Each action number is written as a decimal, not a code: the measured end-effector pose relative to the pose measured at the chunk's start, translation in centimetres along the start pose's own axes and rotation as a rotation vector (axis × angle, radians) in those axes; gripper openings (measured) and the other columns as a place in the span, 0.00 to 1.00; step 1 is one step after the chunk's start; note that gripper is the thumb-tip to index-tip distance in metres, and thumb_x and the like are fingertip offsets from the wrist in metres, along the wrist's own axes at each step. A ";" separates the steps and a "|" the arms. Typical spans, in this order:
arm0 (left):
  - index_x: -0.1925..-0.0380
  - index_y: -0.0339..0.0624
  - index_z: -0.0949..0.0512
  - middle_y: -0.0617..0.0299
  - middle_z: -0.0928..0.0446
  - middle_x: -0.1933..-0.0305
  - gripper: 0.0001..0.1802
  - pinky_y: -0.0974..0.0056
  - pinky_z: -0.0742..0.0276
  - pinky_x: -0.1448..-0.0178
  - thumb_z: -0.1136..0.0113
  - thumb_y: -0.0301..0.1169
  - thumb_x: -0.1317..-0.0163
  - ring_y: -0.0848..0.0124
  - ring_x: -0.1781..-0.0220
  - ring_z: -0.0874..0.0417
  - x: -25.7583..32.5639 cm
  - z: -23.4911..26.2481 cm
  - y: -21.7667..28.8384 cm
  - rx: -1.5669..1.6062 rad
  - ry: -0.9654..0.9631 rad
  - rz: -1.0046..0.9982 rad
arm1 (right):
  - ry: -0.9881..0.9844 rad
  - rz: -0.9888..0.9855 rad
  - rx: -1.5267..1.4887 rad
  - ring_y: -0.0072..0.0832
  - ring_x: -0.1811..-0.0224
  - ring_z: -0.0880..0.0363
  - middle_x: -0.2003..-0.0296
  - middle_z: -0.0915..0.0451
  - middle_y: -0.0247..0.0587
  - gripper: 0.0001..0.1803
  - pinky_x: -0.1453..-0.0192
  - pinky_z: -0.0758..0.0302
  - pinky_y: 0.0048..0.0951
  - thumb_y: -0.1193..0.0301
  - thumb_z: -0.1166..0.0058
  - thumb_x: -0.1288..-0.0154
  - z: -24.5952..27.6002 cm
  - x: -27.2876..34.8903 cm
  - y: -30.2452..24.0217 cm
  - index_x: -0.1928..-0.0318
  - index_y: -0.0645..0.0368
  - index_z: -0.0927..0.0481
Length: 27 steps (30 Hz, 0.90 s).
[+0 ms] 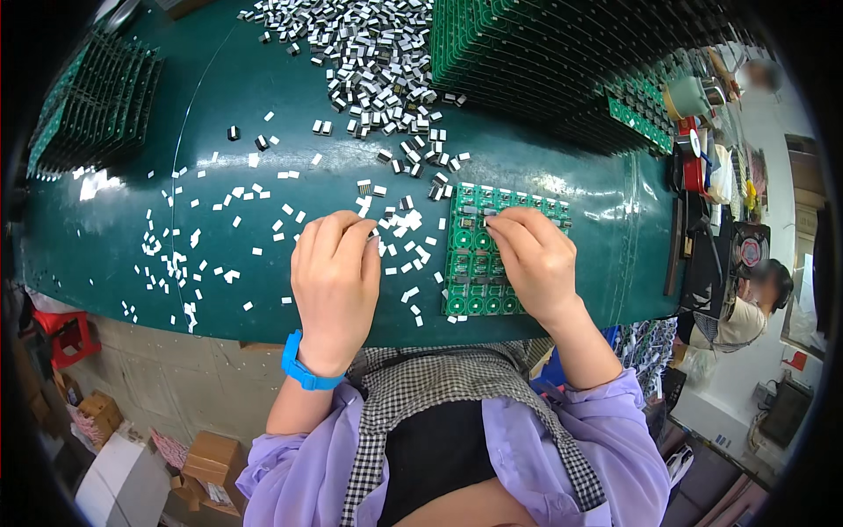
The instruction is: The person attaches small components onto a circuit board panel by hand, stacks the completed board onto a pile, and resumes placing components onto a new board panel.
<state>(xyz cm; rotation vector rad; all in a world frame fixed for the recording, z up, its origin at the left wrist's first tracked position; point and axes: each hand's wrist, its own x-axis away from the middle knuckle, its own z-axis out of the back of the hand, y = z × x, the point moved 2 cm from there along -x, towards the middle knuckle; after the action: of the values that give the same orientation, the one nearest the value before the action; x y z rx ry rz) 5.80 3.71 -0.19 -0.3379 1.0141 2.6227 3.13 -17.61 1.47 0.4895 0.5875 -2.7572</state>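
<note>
The right hand point(533, 259) rests on the green circuit board panel point(479, 272), its fingertips pinched on a small metal connector point(481, 212) at the panel's upper rows. The left hand point(335, 272) lies curled just beside the panel, fingers bent under; what they hold is hidden. White paper bits point(189, 263) litter the green table point(571, 176) leftward. A connector heap point(378, 61) and stacked boards point(544, 53) crowd the far edge.
</note>
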 end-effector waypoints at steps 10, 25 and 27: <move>0.69 0.34 0.22 0.57 0.19 0.66 0.08 0.67 0.25 0.58 0.37 0.18 0.51 0.66 0.64 0.18 0.6 -0.2 1.2 0.423 -0.096 0.125 | 0.028 0.034 0.021 0.32 0.70 0.20 0.68 0.22 0.37 0.09 0.69 0.23 0.28 0.81 0.40 0.51 -0.1 0.0 0.1 0.66 0.61 0.19; 0.70 0.34 0.22 0.59 0.20 0.70 0.07 0.69 0.24 0.62 0.35 0.21 0.49 0.70 0.69 0.18 1.4 -1.4 1.4 0.540 -0.194 0.171 | -0.005 0.012 0.011 0.32 0.70 0.20 0.69 0.22 0.37 0.09 0.69 0.22 0.28 0.81 0.40 0.52 0.2 -0.1 0.1 0.67 0.61 0.19; 0.70 0.34 0.22 0.59 0.20 0.70 0.07 0.69 0.24 0.62 0.35 0.21 0.49 0.70 0.69 0.18 1.4 -1.4 1.4 0.548 -0.198 0.176 | -0.006 0.011 0.010 0.32 0.70 0.20 0.69 0.22 0.37 0.09 0.69 0.22 0.28 0.81 0.40 0.52 0.2 -0.2 0.1 0.67 0.61 0.19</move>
<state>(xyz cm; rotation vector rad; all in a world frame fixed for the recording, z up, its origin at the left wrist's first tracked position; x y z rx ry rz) 4.15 2.04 -0.77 0.1414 1.6799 2.3261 3.26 -17.73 1.69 0.4848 0.5678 -2.7518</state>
